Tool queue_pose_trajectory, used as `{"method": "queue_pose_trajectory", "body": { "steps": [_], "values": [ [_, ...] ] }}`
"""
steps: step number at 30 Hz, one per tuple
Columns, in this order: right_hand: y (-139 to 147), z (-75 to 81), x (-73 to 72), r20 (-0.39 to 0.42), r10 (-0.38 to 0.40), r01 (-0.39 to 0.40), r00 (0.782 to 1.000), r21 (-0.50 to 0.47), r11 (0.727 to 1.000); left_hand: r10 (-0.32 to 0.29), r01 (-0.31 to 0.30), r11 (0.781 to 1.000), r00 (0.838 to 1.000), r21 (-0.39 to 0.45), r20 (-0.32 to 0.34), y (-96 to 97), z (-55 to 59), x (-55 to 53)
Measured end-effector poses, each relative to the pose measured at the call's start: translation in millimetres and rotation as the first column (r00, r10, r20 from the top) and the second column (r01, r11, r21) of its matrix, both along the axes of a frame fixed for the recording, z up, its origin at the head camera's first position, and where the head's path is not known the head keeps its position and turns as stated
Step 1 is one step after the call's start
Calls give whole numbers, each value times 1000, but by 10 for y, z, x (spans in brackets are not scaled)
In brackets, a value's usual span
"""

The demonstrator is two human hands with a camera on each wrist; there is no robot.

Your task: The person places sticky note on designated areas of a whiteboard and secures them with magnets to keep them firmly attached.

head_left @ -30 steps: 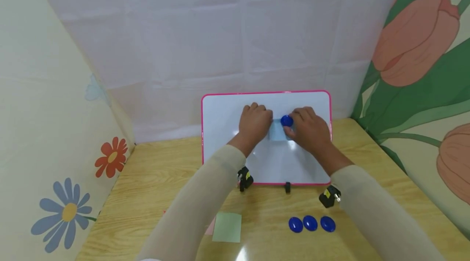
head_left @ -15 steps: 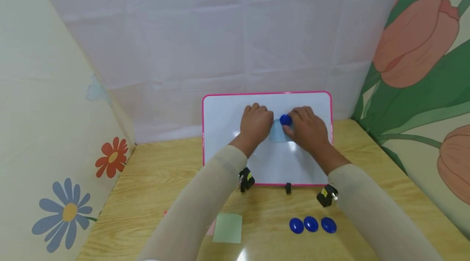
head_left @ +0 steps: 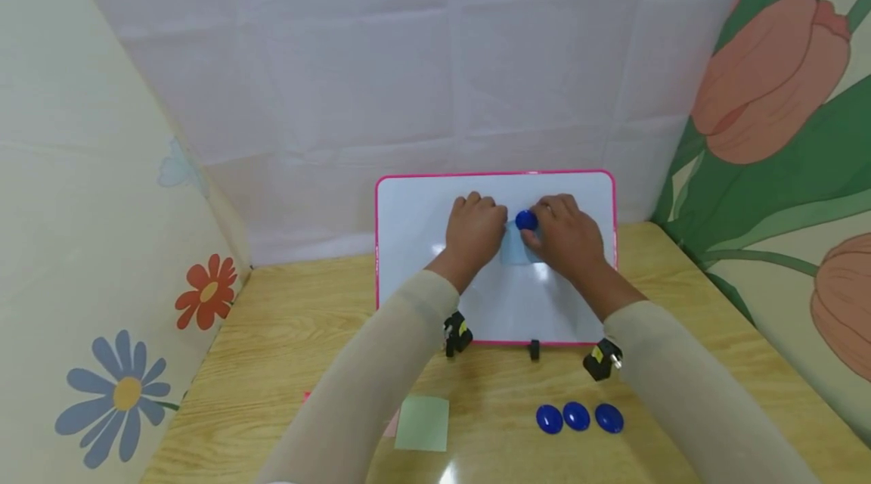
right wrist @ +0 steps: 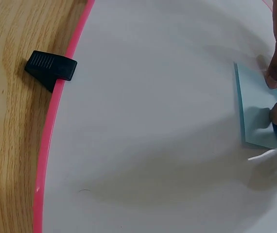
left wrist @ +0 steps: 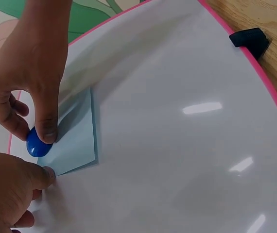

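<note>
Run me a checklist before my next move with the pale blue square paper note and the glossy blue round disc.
1. Left hand on the pale blue note: ok, thumb at its corner.
2. Right hand gripping the glossy blue disc: ok.
3. Disc lined up at the note's top edge: ok.
4. Disc seated flat against the pink-framed rectangular whiteboard: cannot tell.
5. Disc released: not ok, the right hand holds it.
6. Three spare blue round discs in sight on the wood-grain table: ok.
</note>
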State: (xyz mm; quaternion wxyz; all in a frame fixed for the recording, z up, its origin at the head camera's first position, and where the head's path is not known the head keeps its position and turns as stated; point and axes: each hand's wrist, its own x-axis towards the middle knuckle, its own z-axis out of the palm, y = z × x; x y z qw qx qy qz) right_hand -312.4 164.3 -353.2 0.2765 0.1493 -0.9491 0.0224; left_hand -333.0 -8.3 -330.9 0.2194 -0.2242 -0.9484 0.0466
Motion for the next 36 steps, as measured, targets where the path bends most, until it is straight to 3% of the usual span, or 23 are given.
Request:
{"method": "queue_pose_trajectory", "body": {
  "steps": [12,23,30,36],
  "values": [
    [35,-18,39,17,-12,12,1000,1,1000,8,-9,999,1000,33,24,-32,17,78],
    [141,-34,139,24,-2,3,1000,-38,999,-26,26,999,1000,19,-10,-143,-28,120],
    [150,-23,256,41,-19,21,999,-55,998,-56,56,997,998,52,9,-226,-45,257],
    [187,-78,348,60,-10,13,998,-53,999,-83,81,993,996,84,29,-315,-152,378]
  ]
}}
